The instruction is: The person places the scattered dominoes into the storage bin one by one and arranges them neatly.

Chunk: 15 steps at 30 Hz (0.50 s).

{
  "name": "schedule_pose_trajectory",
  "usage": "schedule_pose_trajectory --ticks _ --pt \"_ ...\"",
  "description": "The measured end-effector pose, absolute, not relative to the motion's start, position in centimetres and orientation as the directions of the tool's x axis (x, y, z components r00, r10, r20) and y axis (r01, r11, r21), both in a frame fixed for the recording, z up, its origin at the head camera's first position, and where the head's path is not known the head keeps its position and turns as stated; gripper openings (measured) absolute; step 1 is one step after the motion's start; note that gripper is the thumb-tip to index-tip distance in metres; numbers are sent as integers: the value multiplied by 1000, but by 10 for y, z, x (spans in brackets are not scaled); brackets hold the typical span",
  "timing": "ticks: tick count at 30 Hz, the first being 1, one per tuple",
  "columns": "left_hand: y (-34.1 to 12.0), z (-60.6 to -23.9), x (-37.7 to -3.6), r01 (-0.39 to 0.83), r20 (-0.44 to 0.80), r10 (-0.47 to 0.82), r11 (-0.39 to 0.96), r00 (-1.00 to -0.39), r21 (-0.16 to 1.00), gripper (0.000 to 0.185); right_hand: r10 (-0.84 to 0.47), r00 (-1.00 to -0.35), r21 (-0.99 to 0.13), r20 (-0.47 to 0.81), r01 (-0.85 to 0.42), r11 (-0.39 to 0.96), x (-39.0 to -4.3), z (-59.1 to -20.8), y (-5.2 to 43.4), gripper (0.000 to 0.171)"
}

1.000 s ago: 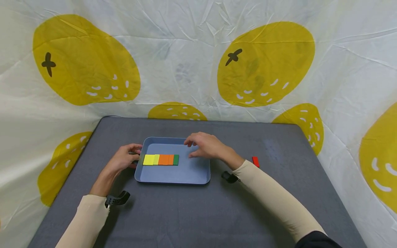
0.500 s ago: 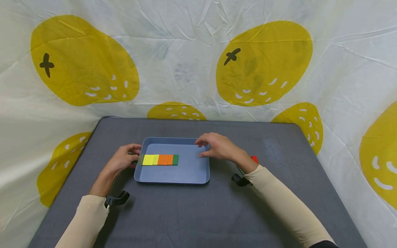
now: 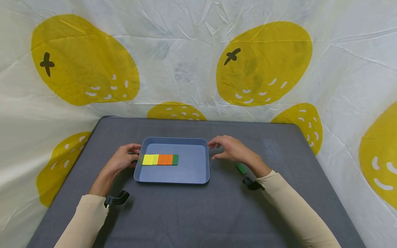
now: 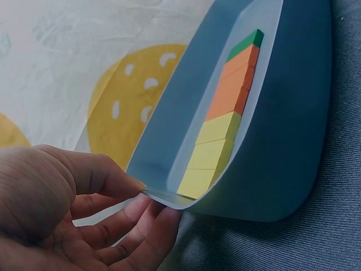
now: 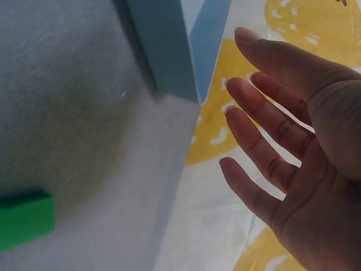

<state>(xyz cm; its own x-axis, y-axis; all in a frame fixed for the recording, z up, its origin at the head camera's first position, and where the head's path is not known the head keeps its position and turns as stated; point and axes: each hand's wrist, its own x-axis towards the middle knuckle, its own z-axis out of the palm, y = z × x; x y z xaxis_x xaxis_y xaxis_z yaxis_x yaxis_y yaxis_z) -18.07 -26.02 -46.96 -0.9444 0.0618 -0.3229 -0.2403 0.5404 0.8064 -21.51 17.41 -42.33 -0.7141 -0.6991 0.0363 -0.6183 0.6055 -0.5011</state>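
Note:
A shallow blue tray [image 3: 192, 167] lies on the grey table. Inside it, yellow blocks [image 3: 148, 159], orange blocks [image 3: 165, 159] and one green block [image 3: 175, 159] stand side by side in a straight row from the left wall. My left hand [image 3: 121, 159] pinches the tray's left rim; in the left wrist view the thumb is at the edge and the other fingers are curled outside the wall. Just past the tray's right side, my right hand [image 3: 231, 148] is raised and holds nothing, its fingers relaxed and spread, as the right wrist view shows [image 5: 299, 130].
Another green block [image 3: 241, 168] lies on the table [image 3: 186, 213] below the right wrist, partly covered by the arm. A white cloth [image 3: 180, 69] printed with yellow fruit hangs behind and beside the table.
My right hand has moved right, from over the tray to beyond its right rim. The loose green block has come into view, while the forearm now hides the red block. The left hand stays put.

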Motion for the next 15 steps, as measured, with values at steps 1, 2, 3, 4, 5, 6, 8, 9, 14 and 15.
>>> schedule_pose_trajectory --ticks 1,2,3,4,5,6,8,9,14,15 --pt "-260 -470 -181 -241 -324 61 541 -944 806 50 -701 -712 -503 33 -618 604 -215 -425 177 49" --pt "-260 -470 -181 -242 -324 61 542 -944 805 50 -704 -710 -502 27 -618 604 -214 -426 181 49" --pt "-260 -470 -181 -242 -325 60 542 -944 805 51 -706 -708 -504 17 -616 605 -213 -427 184 49" --pt "-260 -470 -181 -242 -325 61 542 -944 805 51 -706 -708 -503 6 -612 610 -212 -428 188 50" --pt "-260 -470 -180 -241 -324 61 544 -944 804 51 -708 -706 -504 -6 -609 612 -212 -429 191 50" --pt "-260 -470 -180 -240 -324 61 545 -944 803 51 -711 -703 -503 -14 -610 612 -211 -431 195 50" --pt "-260 -470 -180 -238 -322 62 546 -945 804 51 -714 -699 -510 -25 -606 611 -209 -434 202 51" --pt "-260 -470 -180 -236 -321 63 546 -945 804 51 -716 -698 -513 -28 -605 609 -209 -435 206 51" --pt "-261 -470 -180 -237 -322 67 541 -944 807 51 -735 -678 -513 -12 -627 587 -205 -443 223 51" --pt "-261 -470 -180 -237 -322 67 540 -944 807 51 -739 -674 -512 -11 -631 583 -204 -444 226 51"
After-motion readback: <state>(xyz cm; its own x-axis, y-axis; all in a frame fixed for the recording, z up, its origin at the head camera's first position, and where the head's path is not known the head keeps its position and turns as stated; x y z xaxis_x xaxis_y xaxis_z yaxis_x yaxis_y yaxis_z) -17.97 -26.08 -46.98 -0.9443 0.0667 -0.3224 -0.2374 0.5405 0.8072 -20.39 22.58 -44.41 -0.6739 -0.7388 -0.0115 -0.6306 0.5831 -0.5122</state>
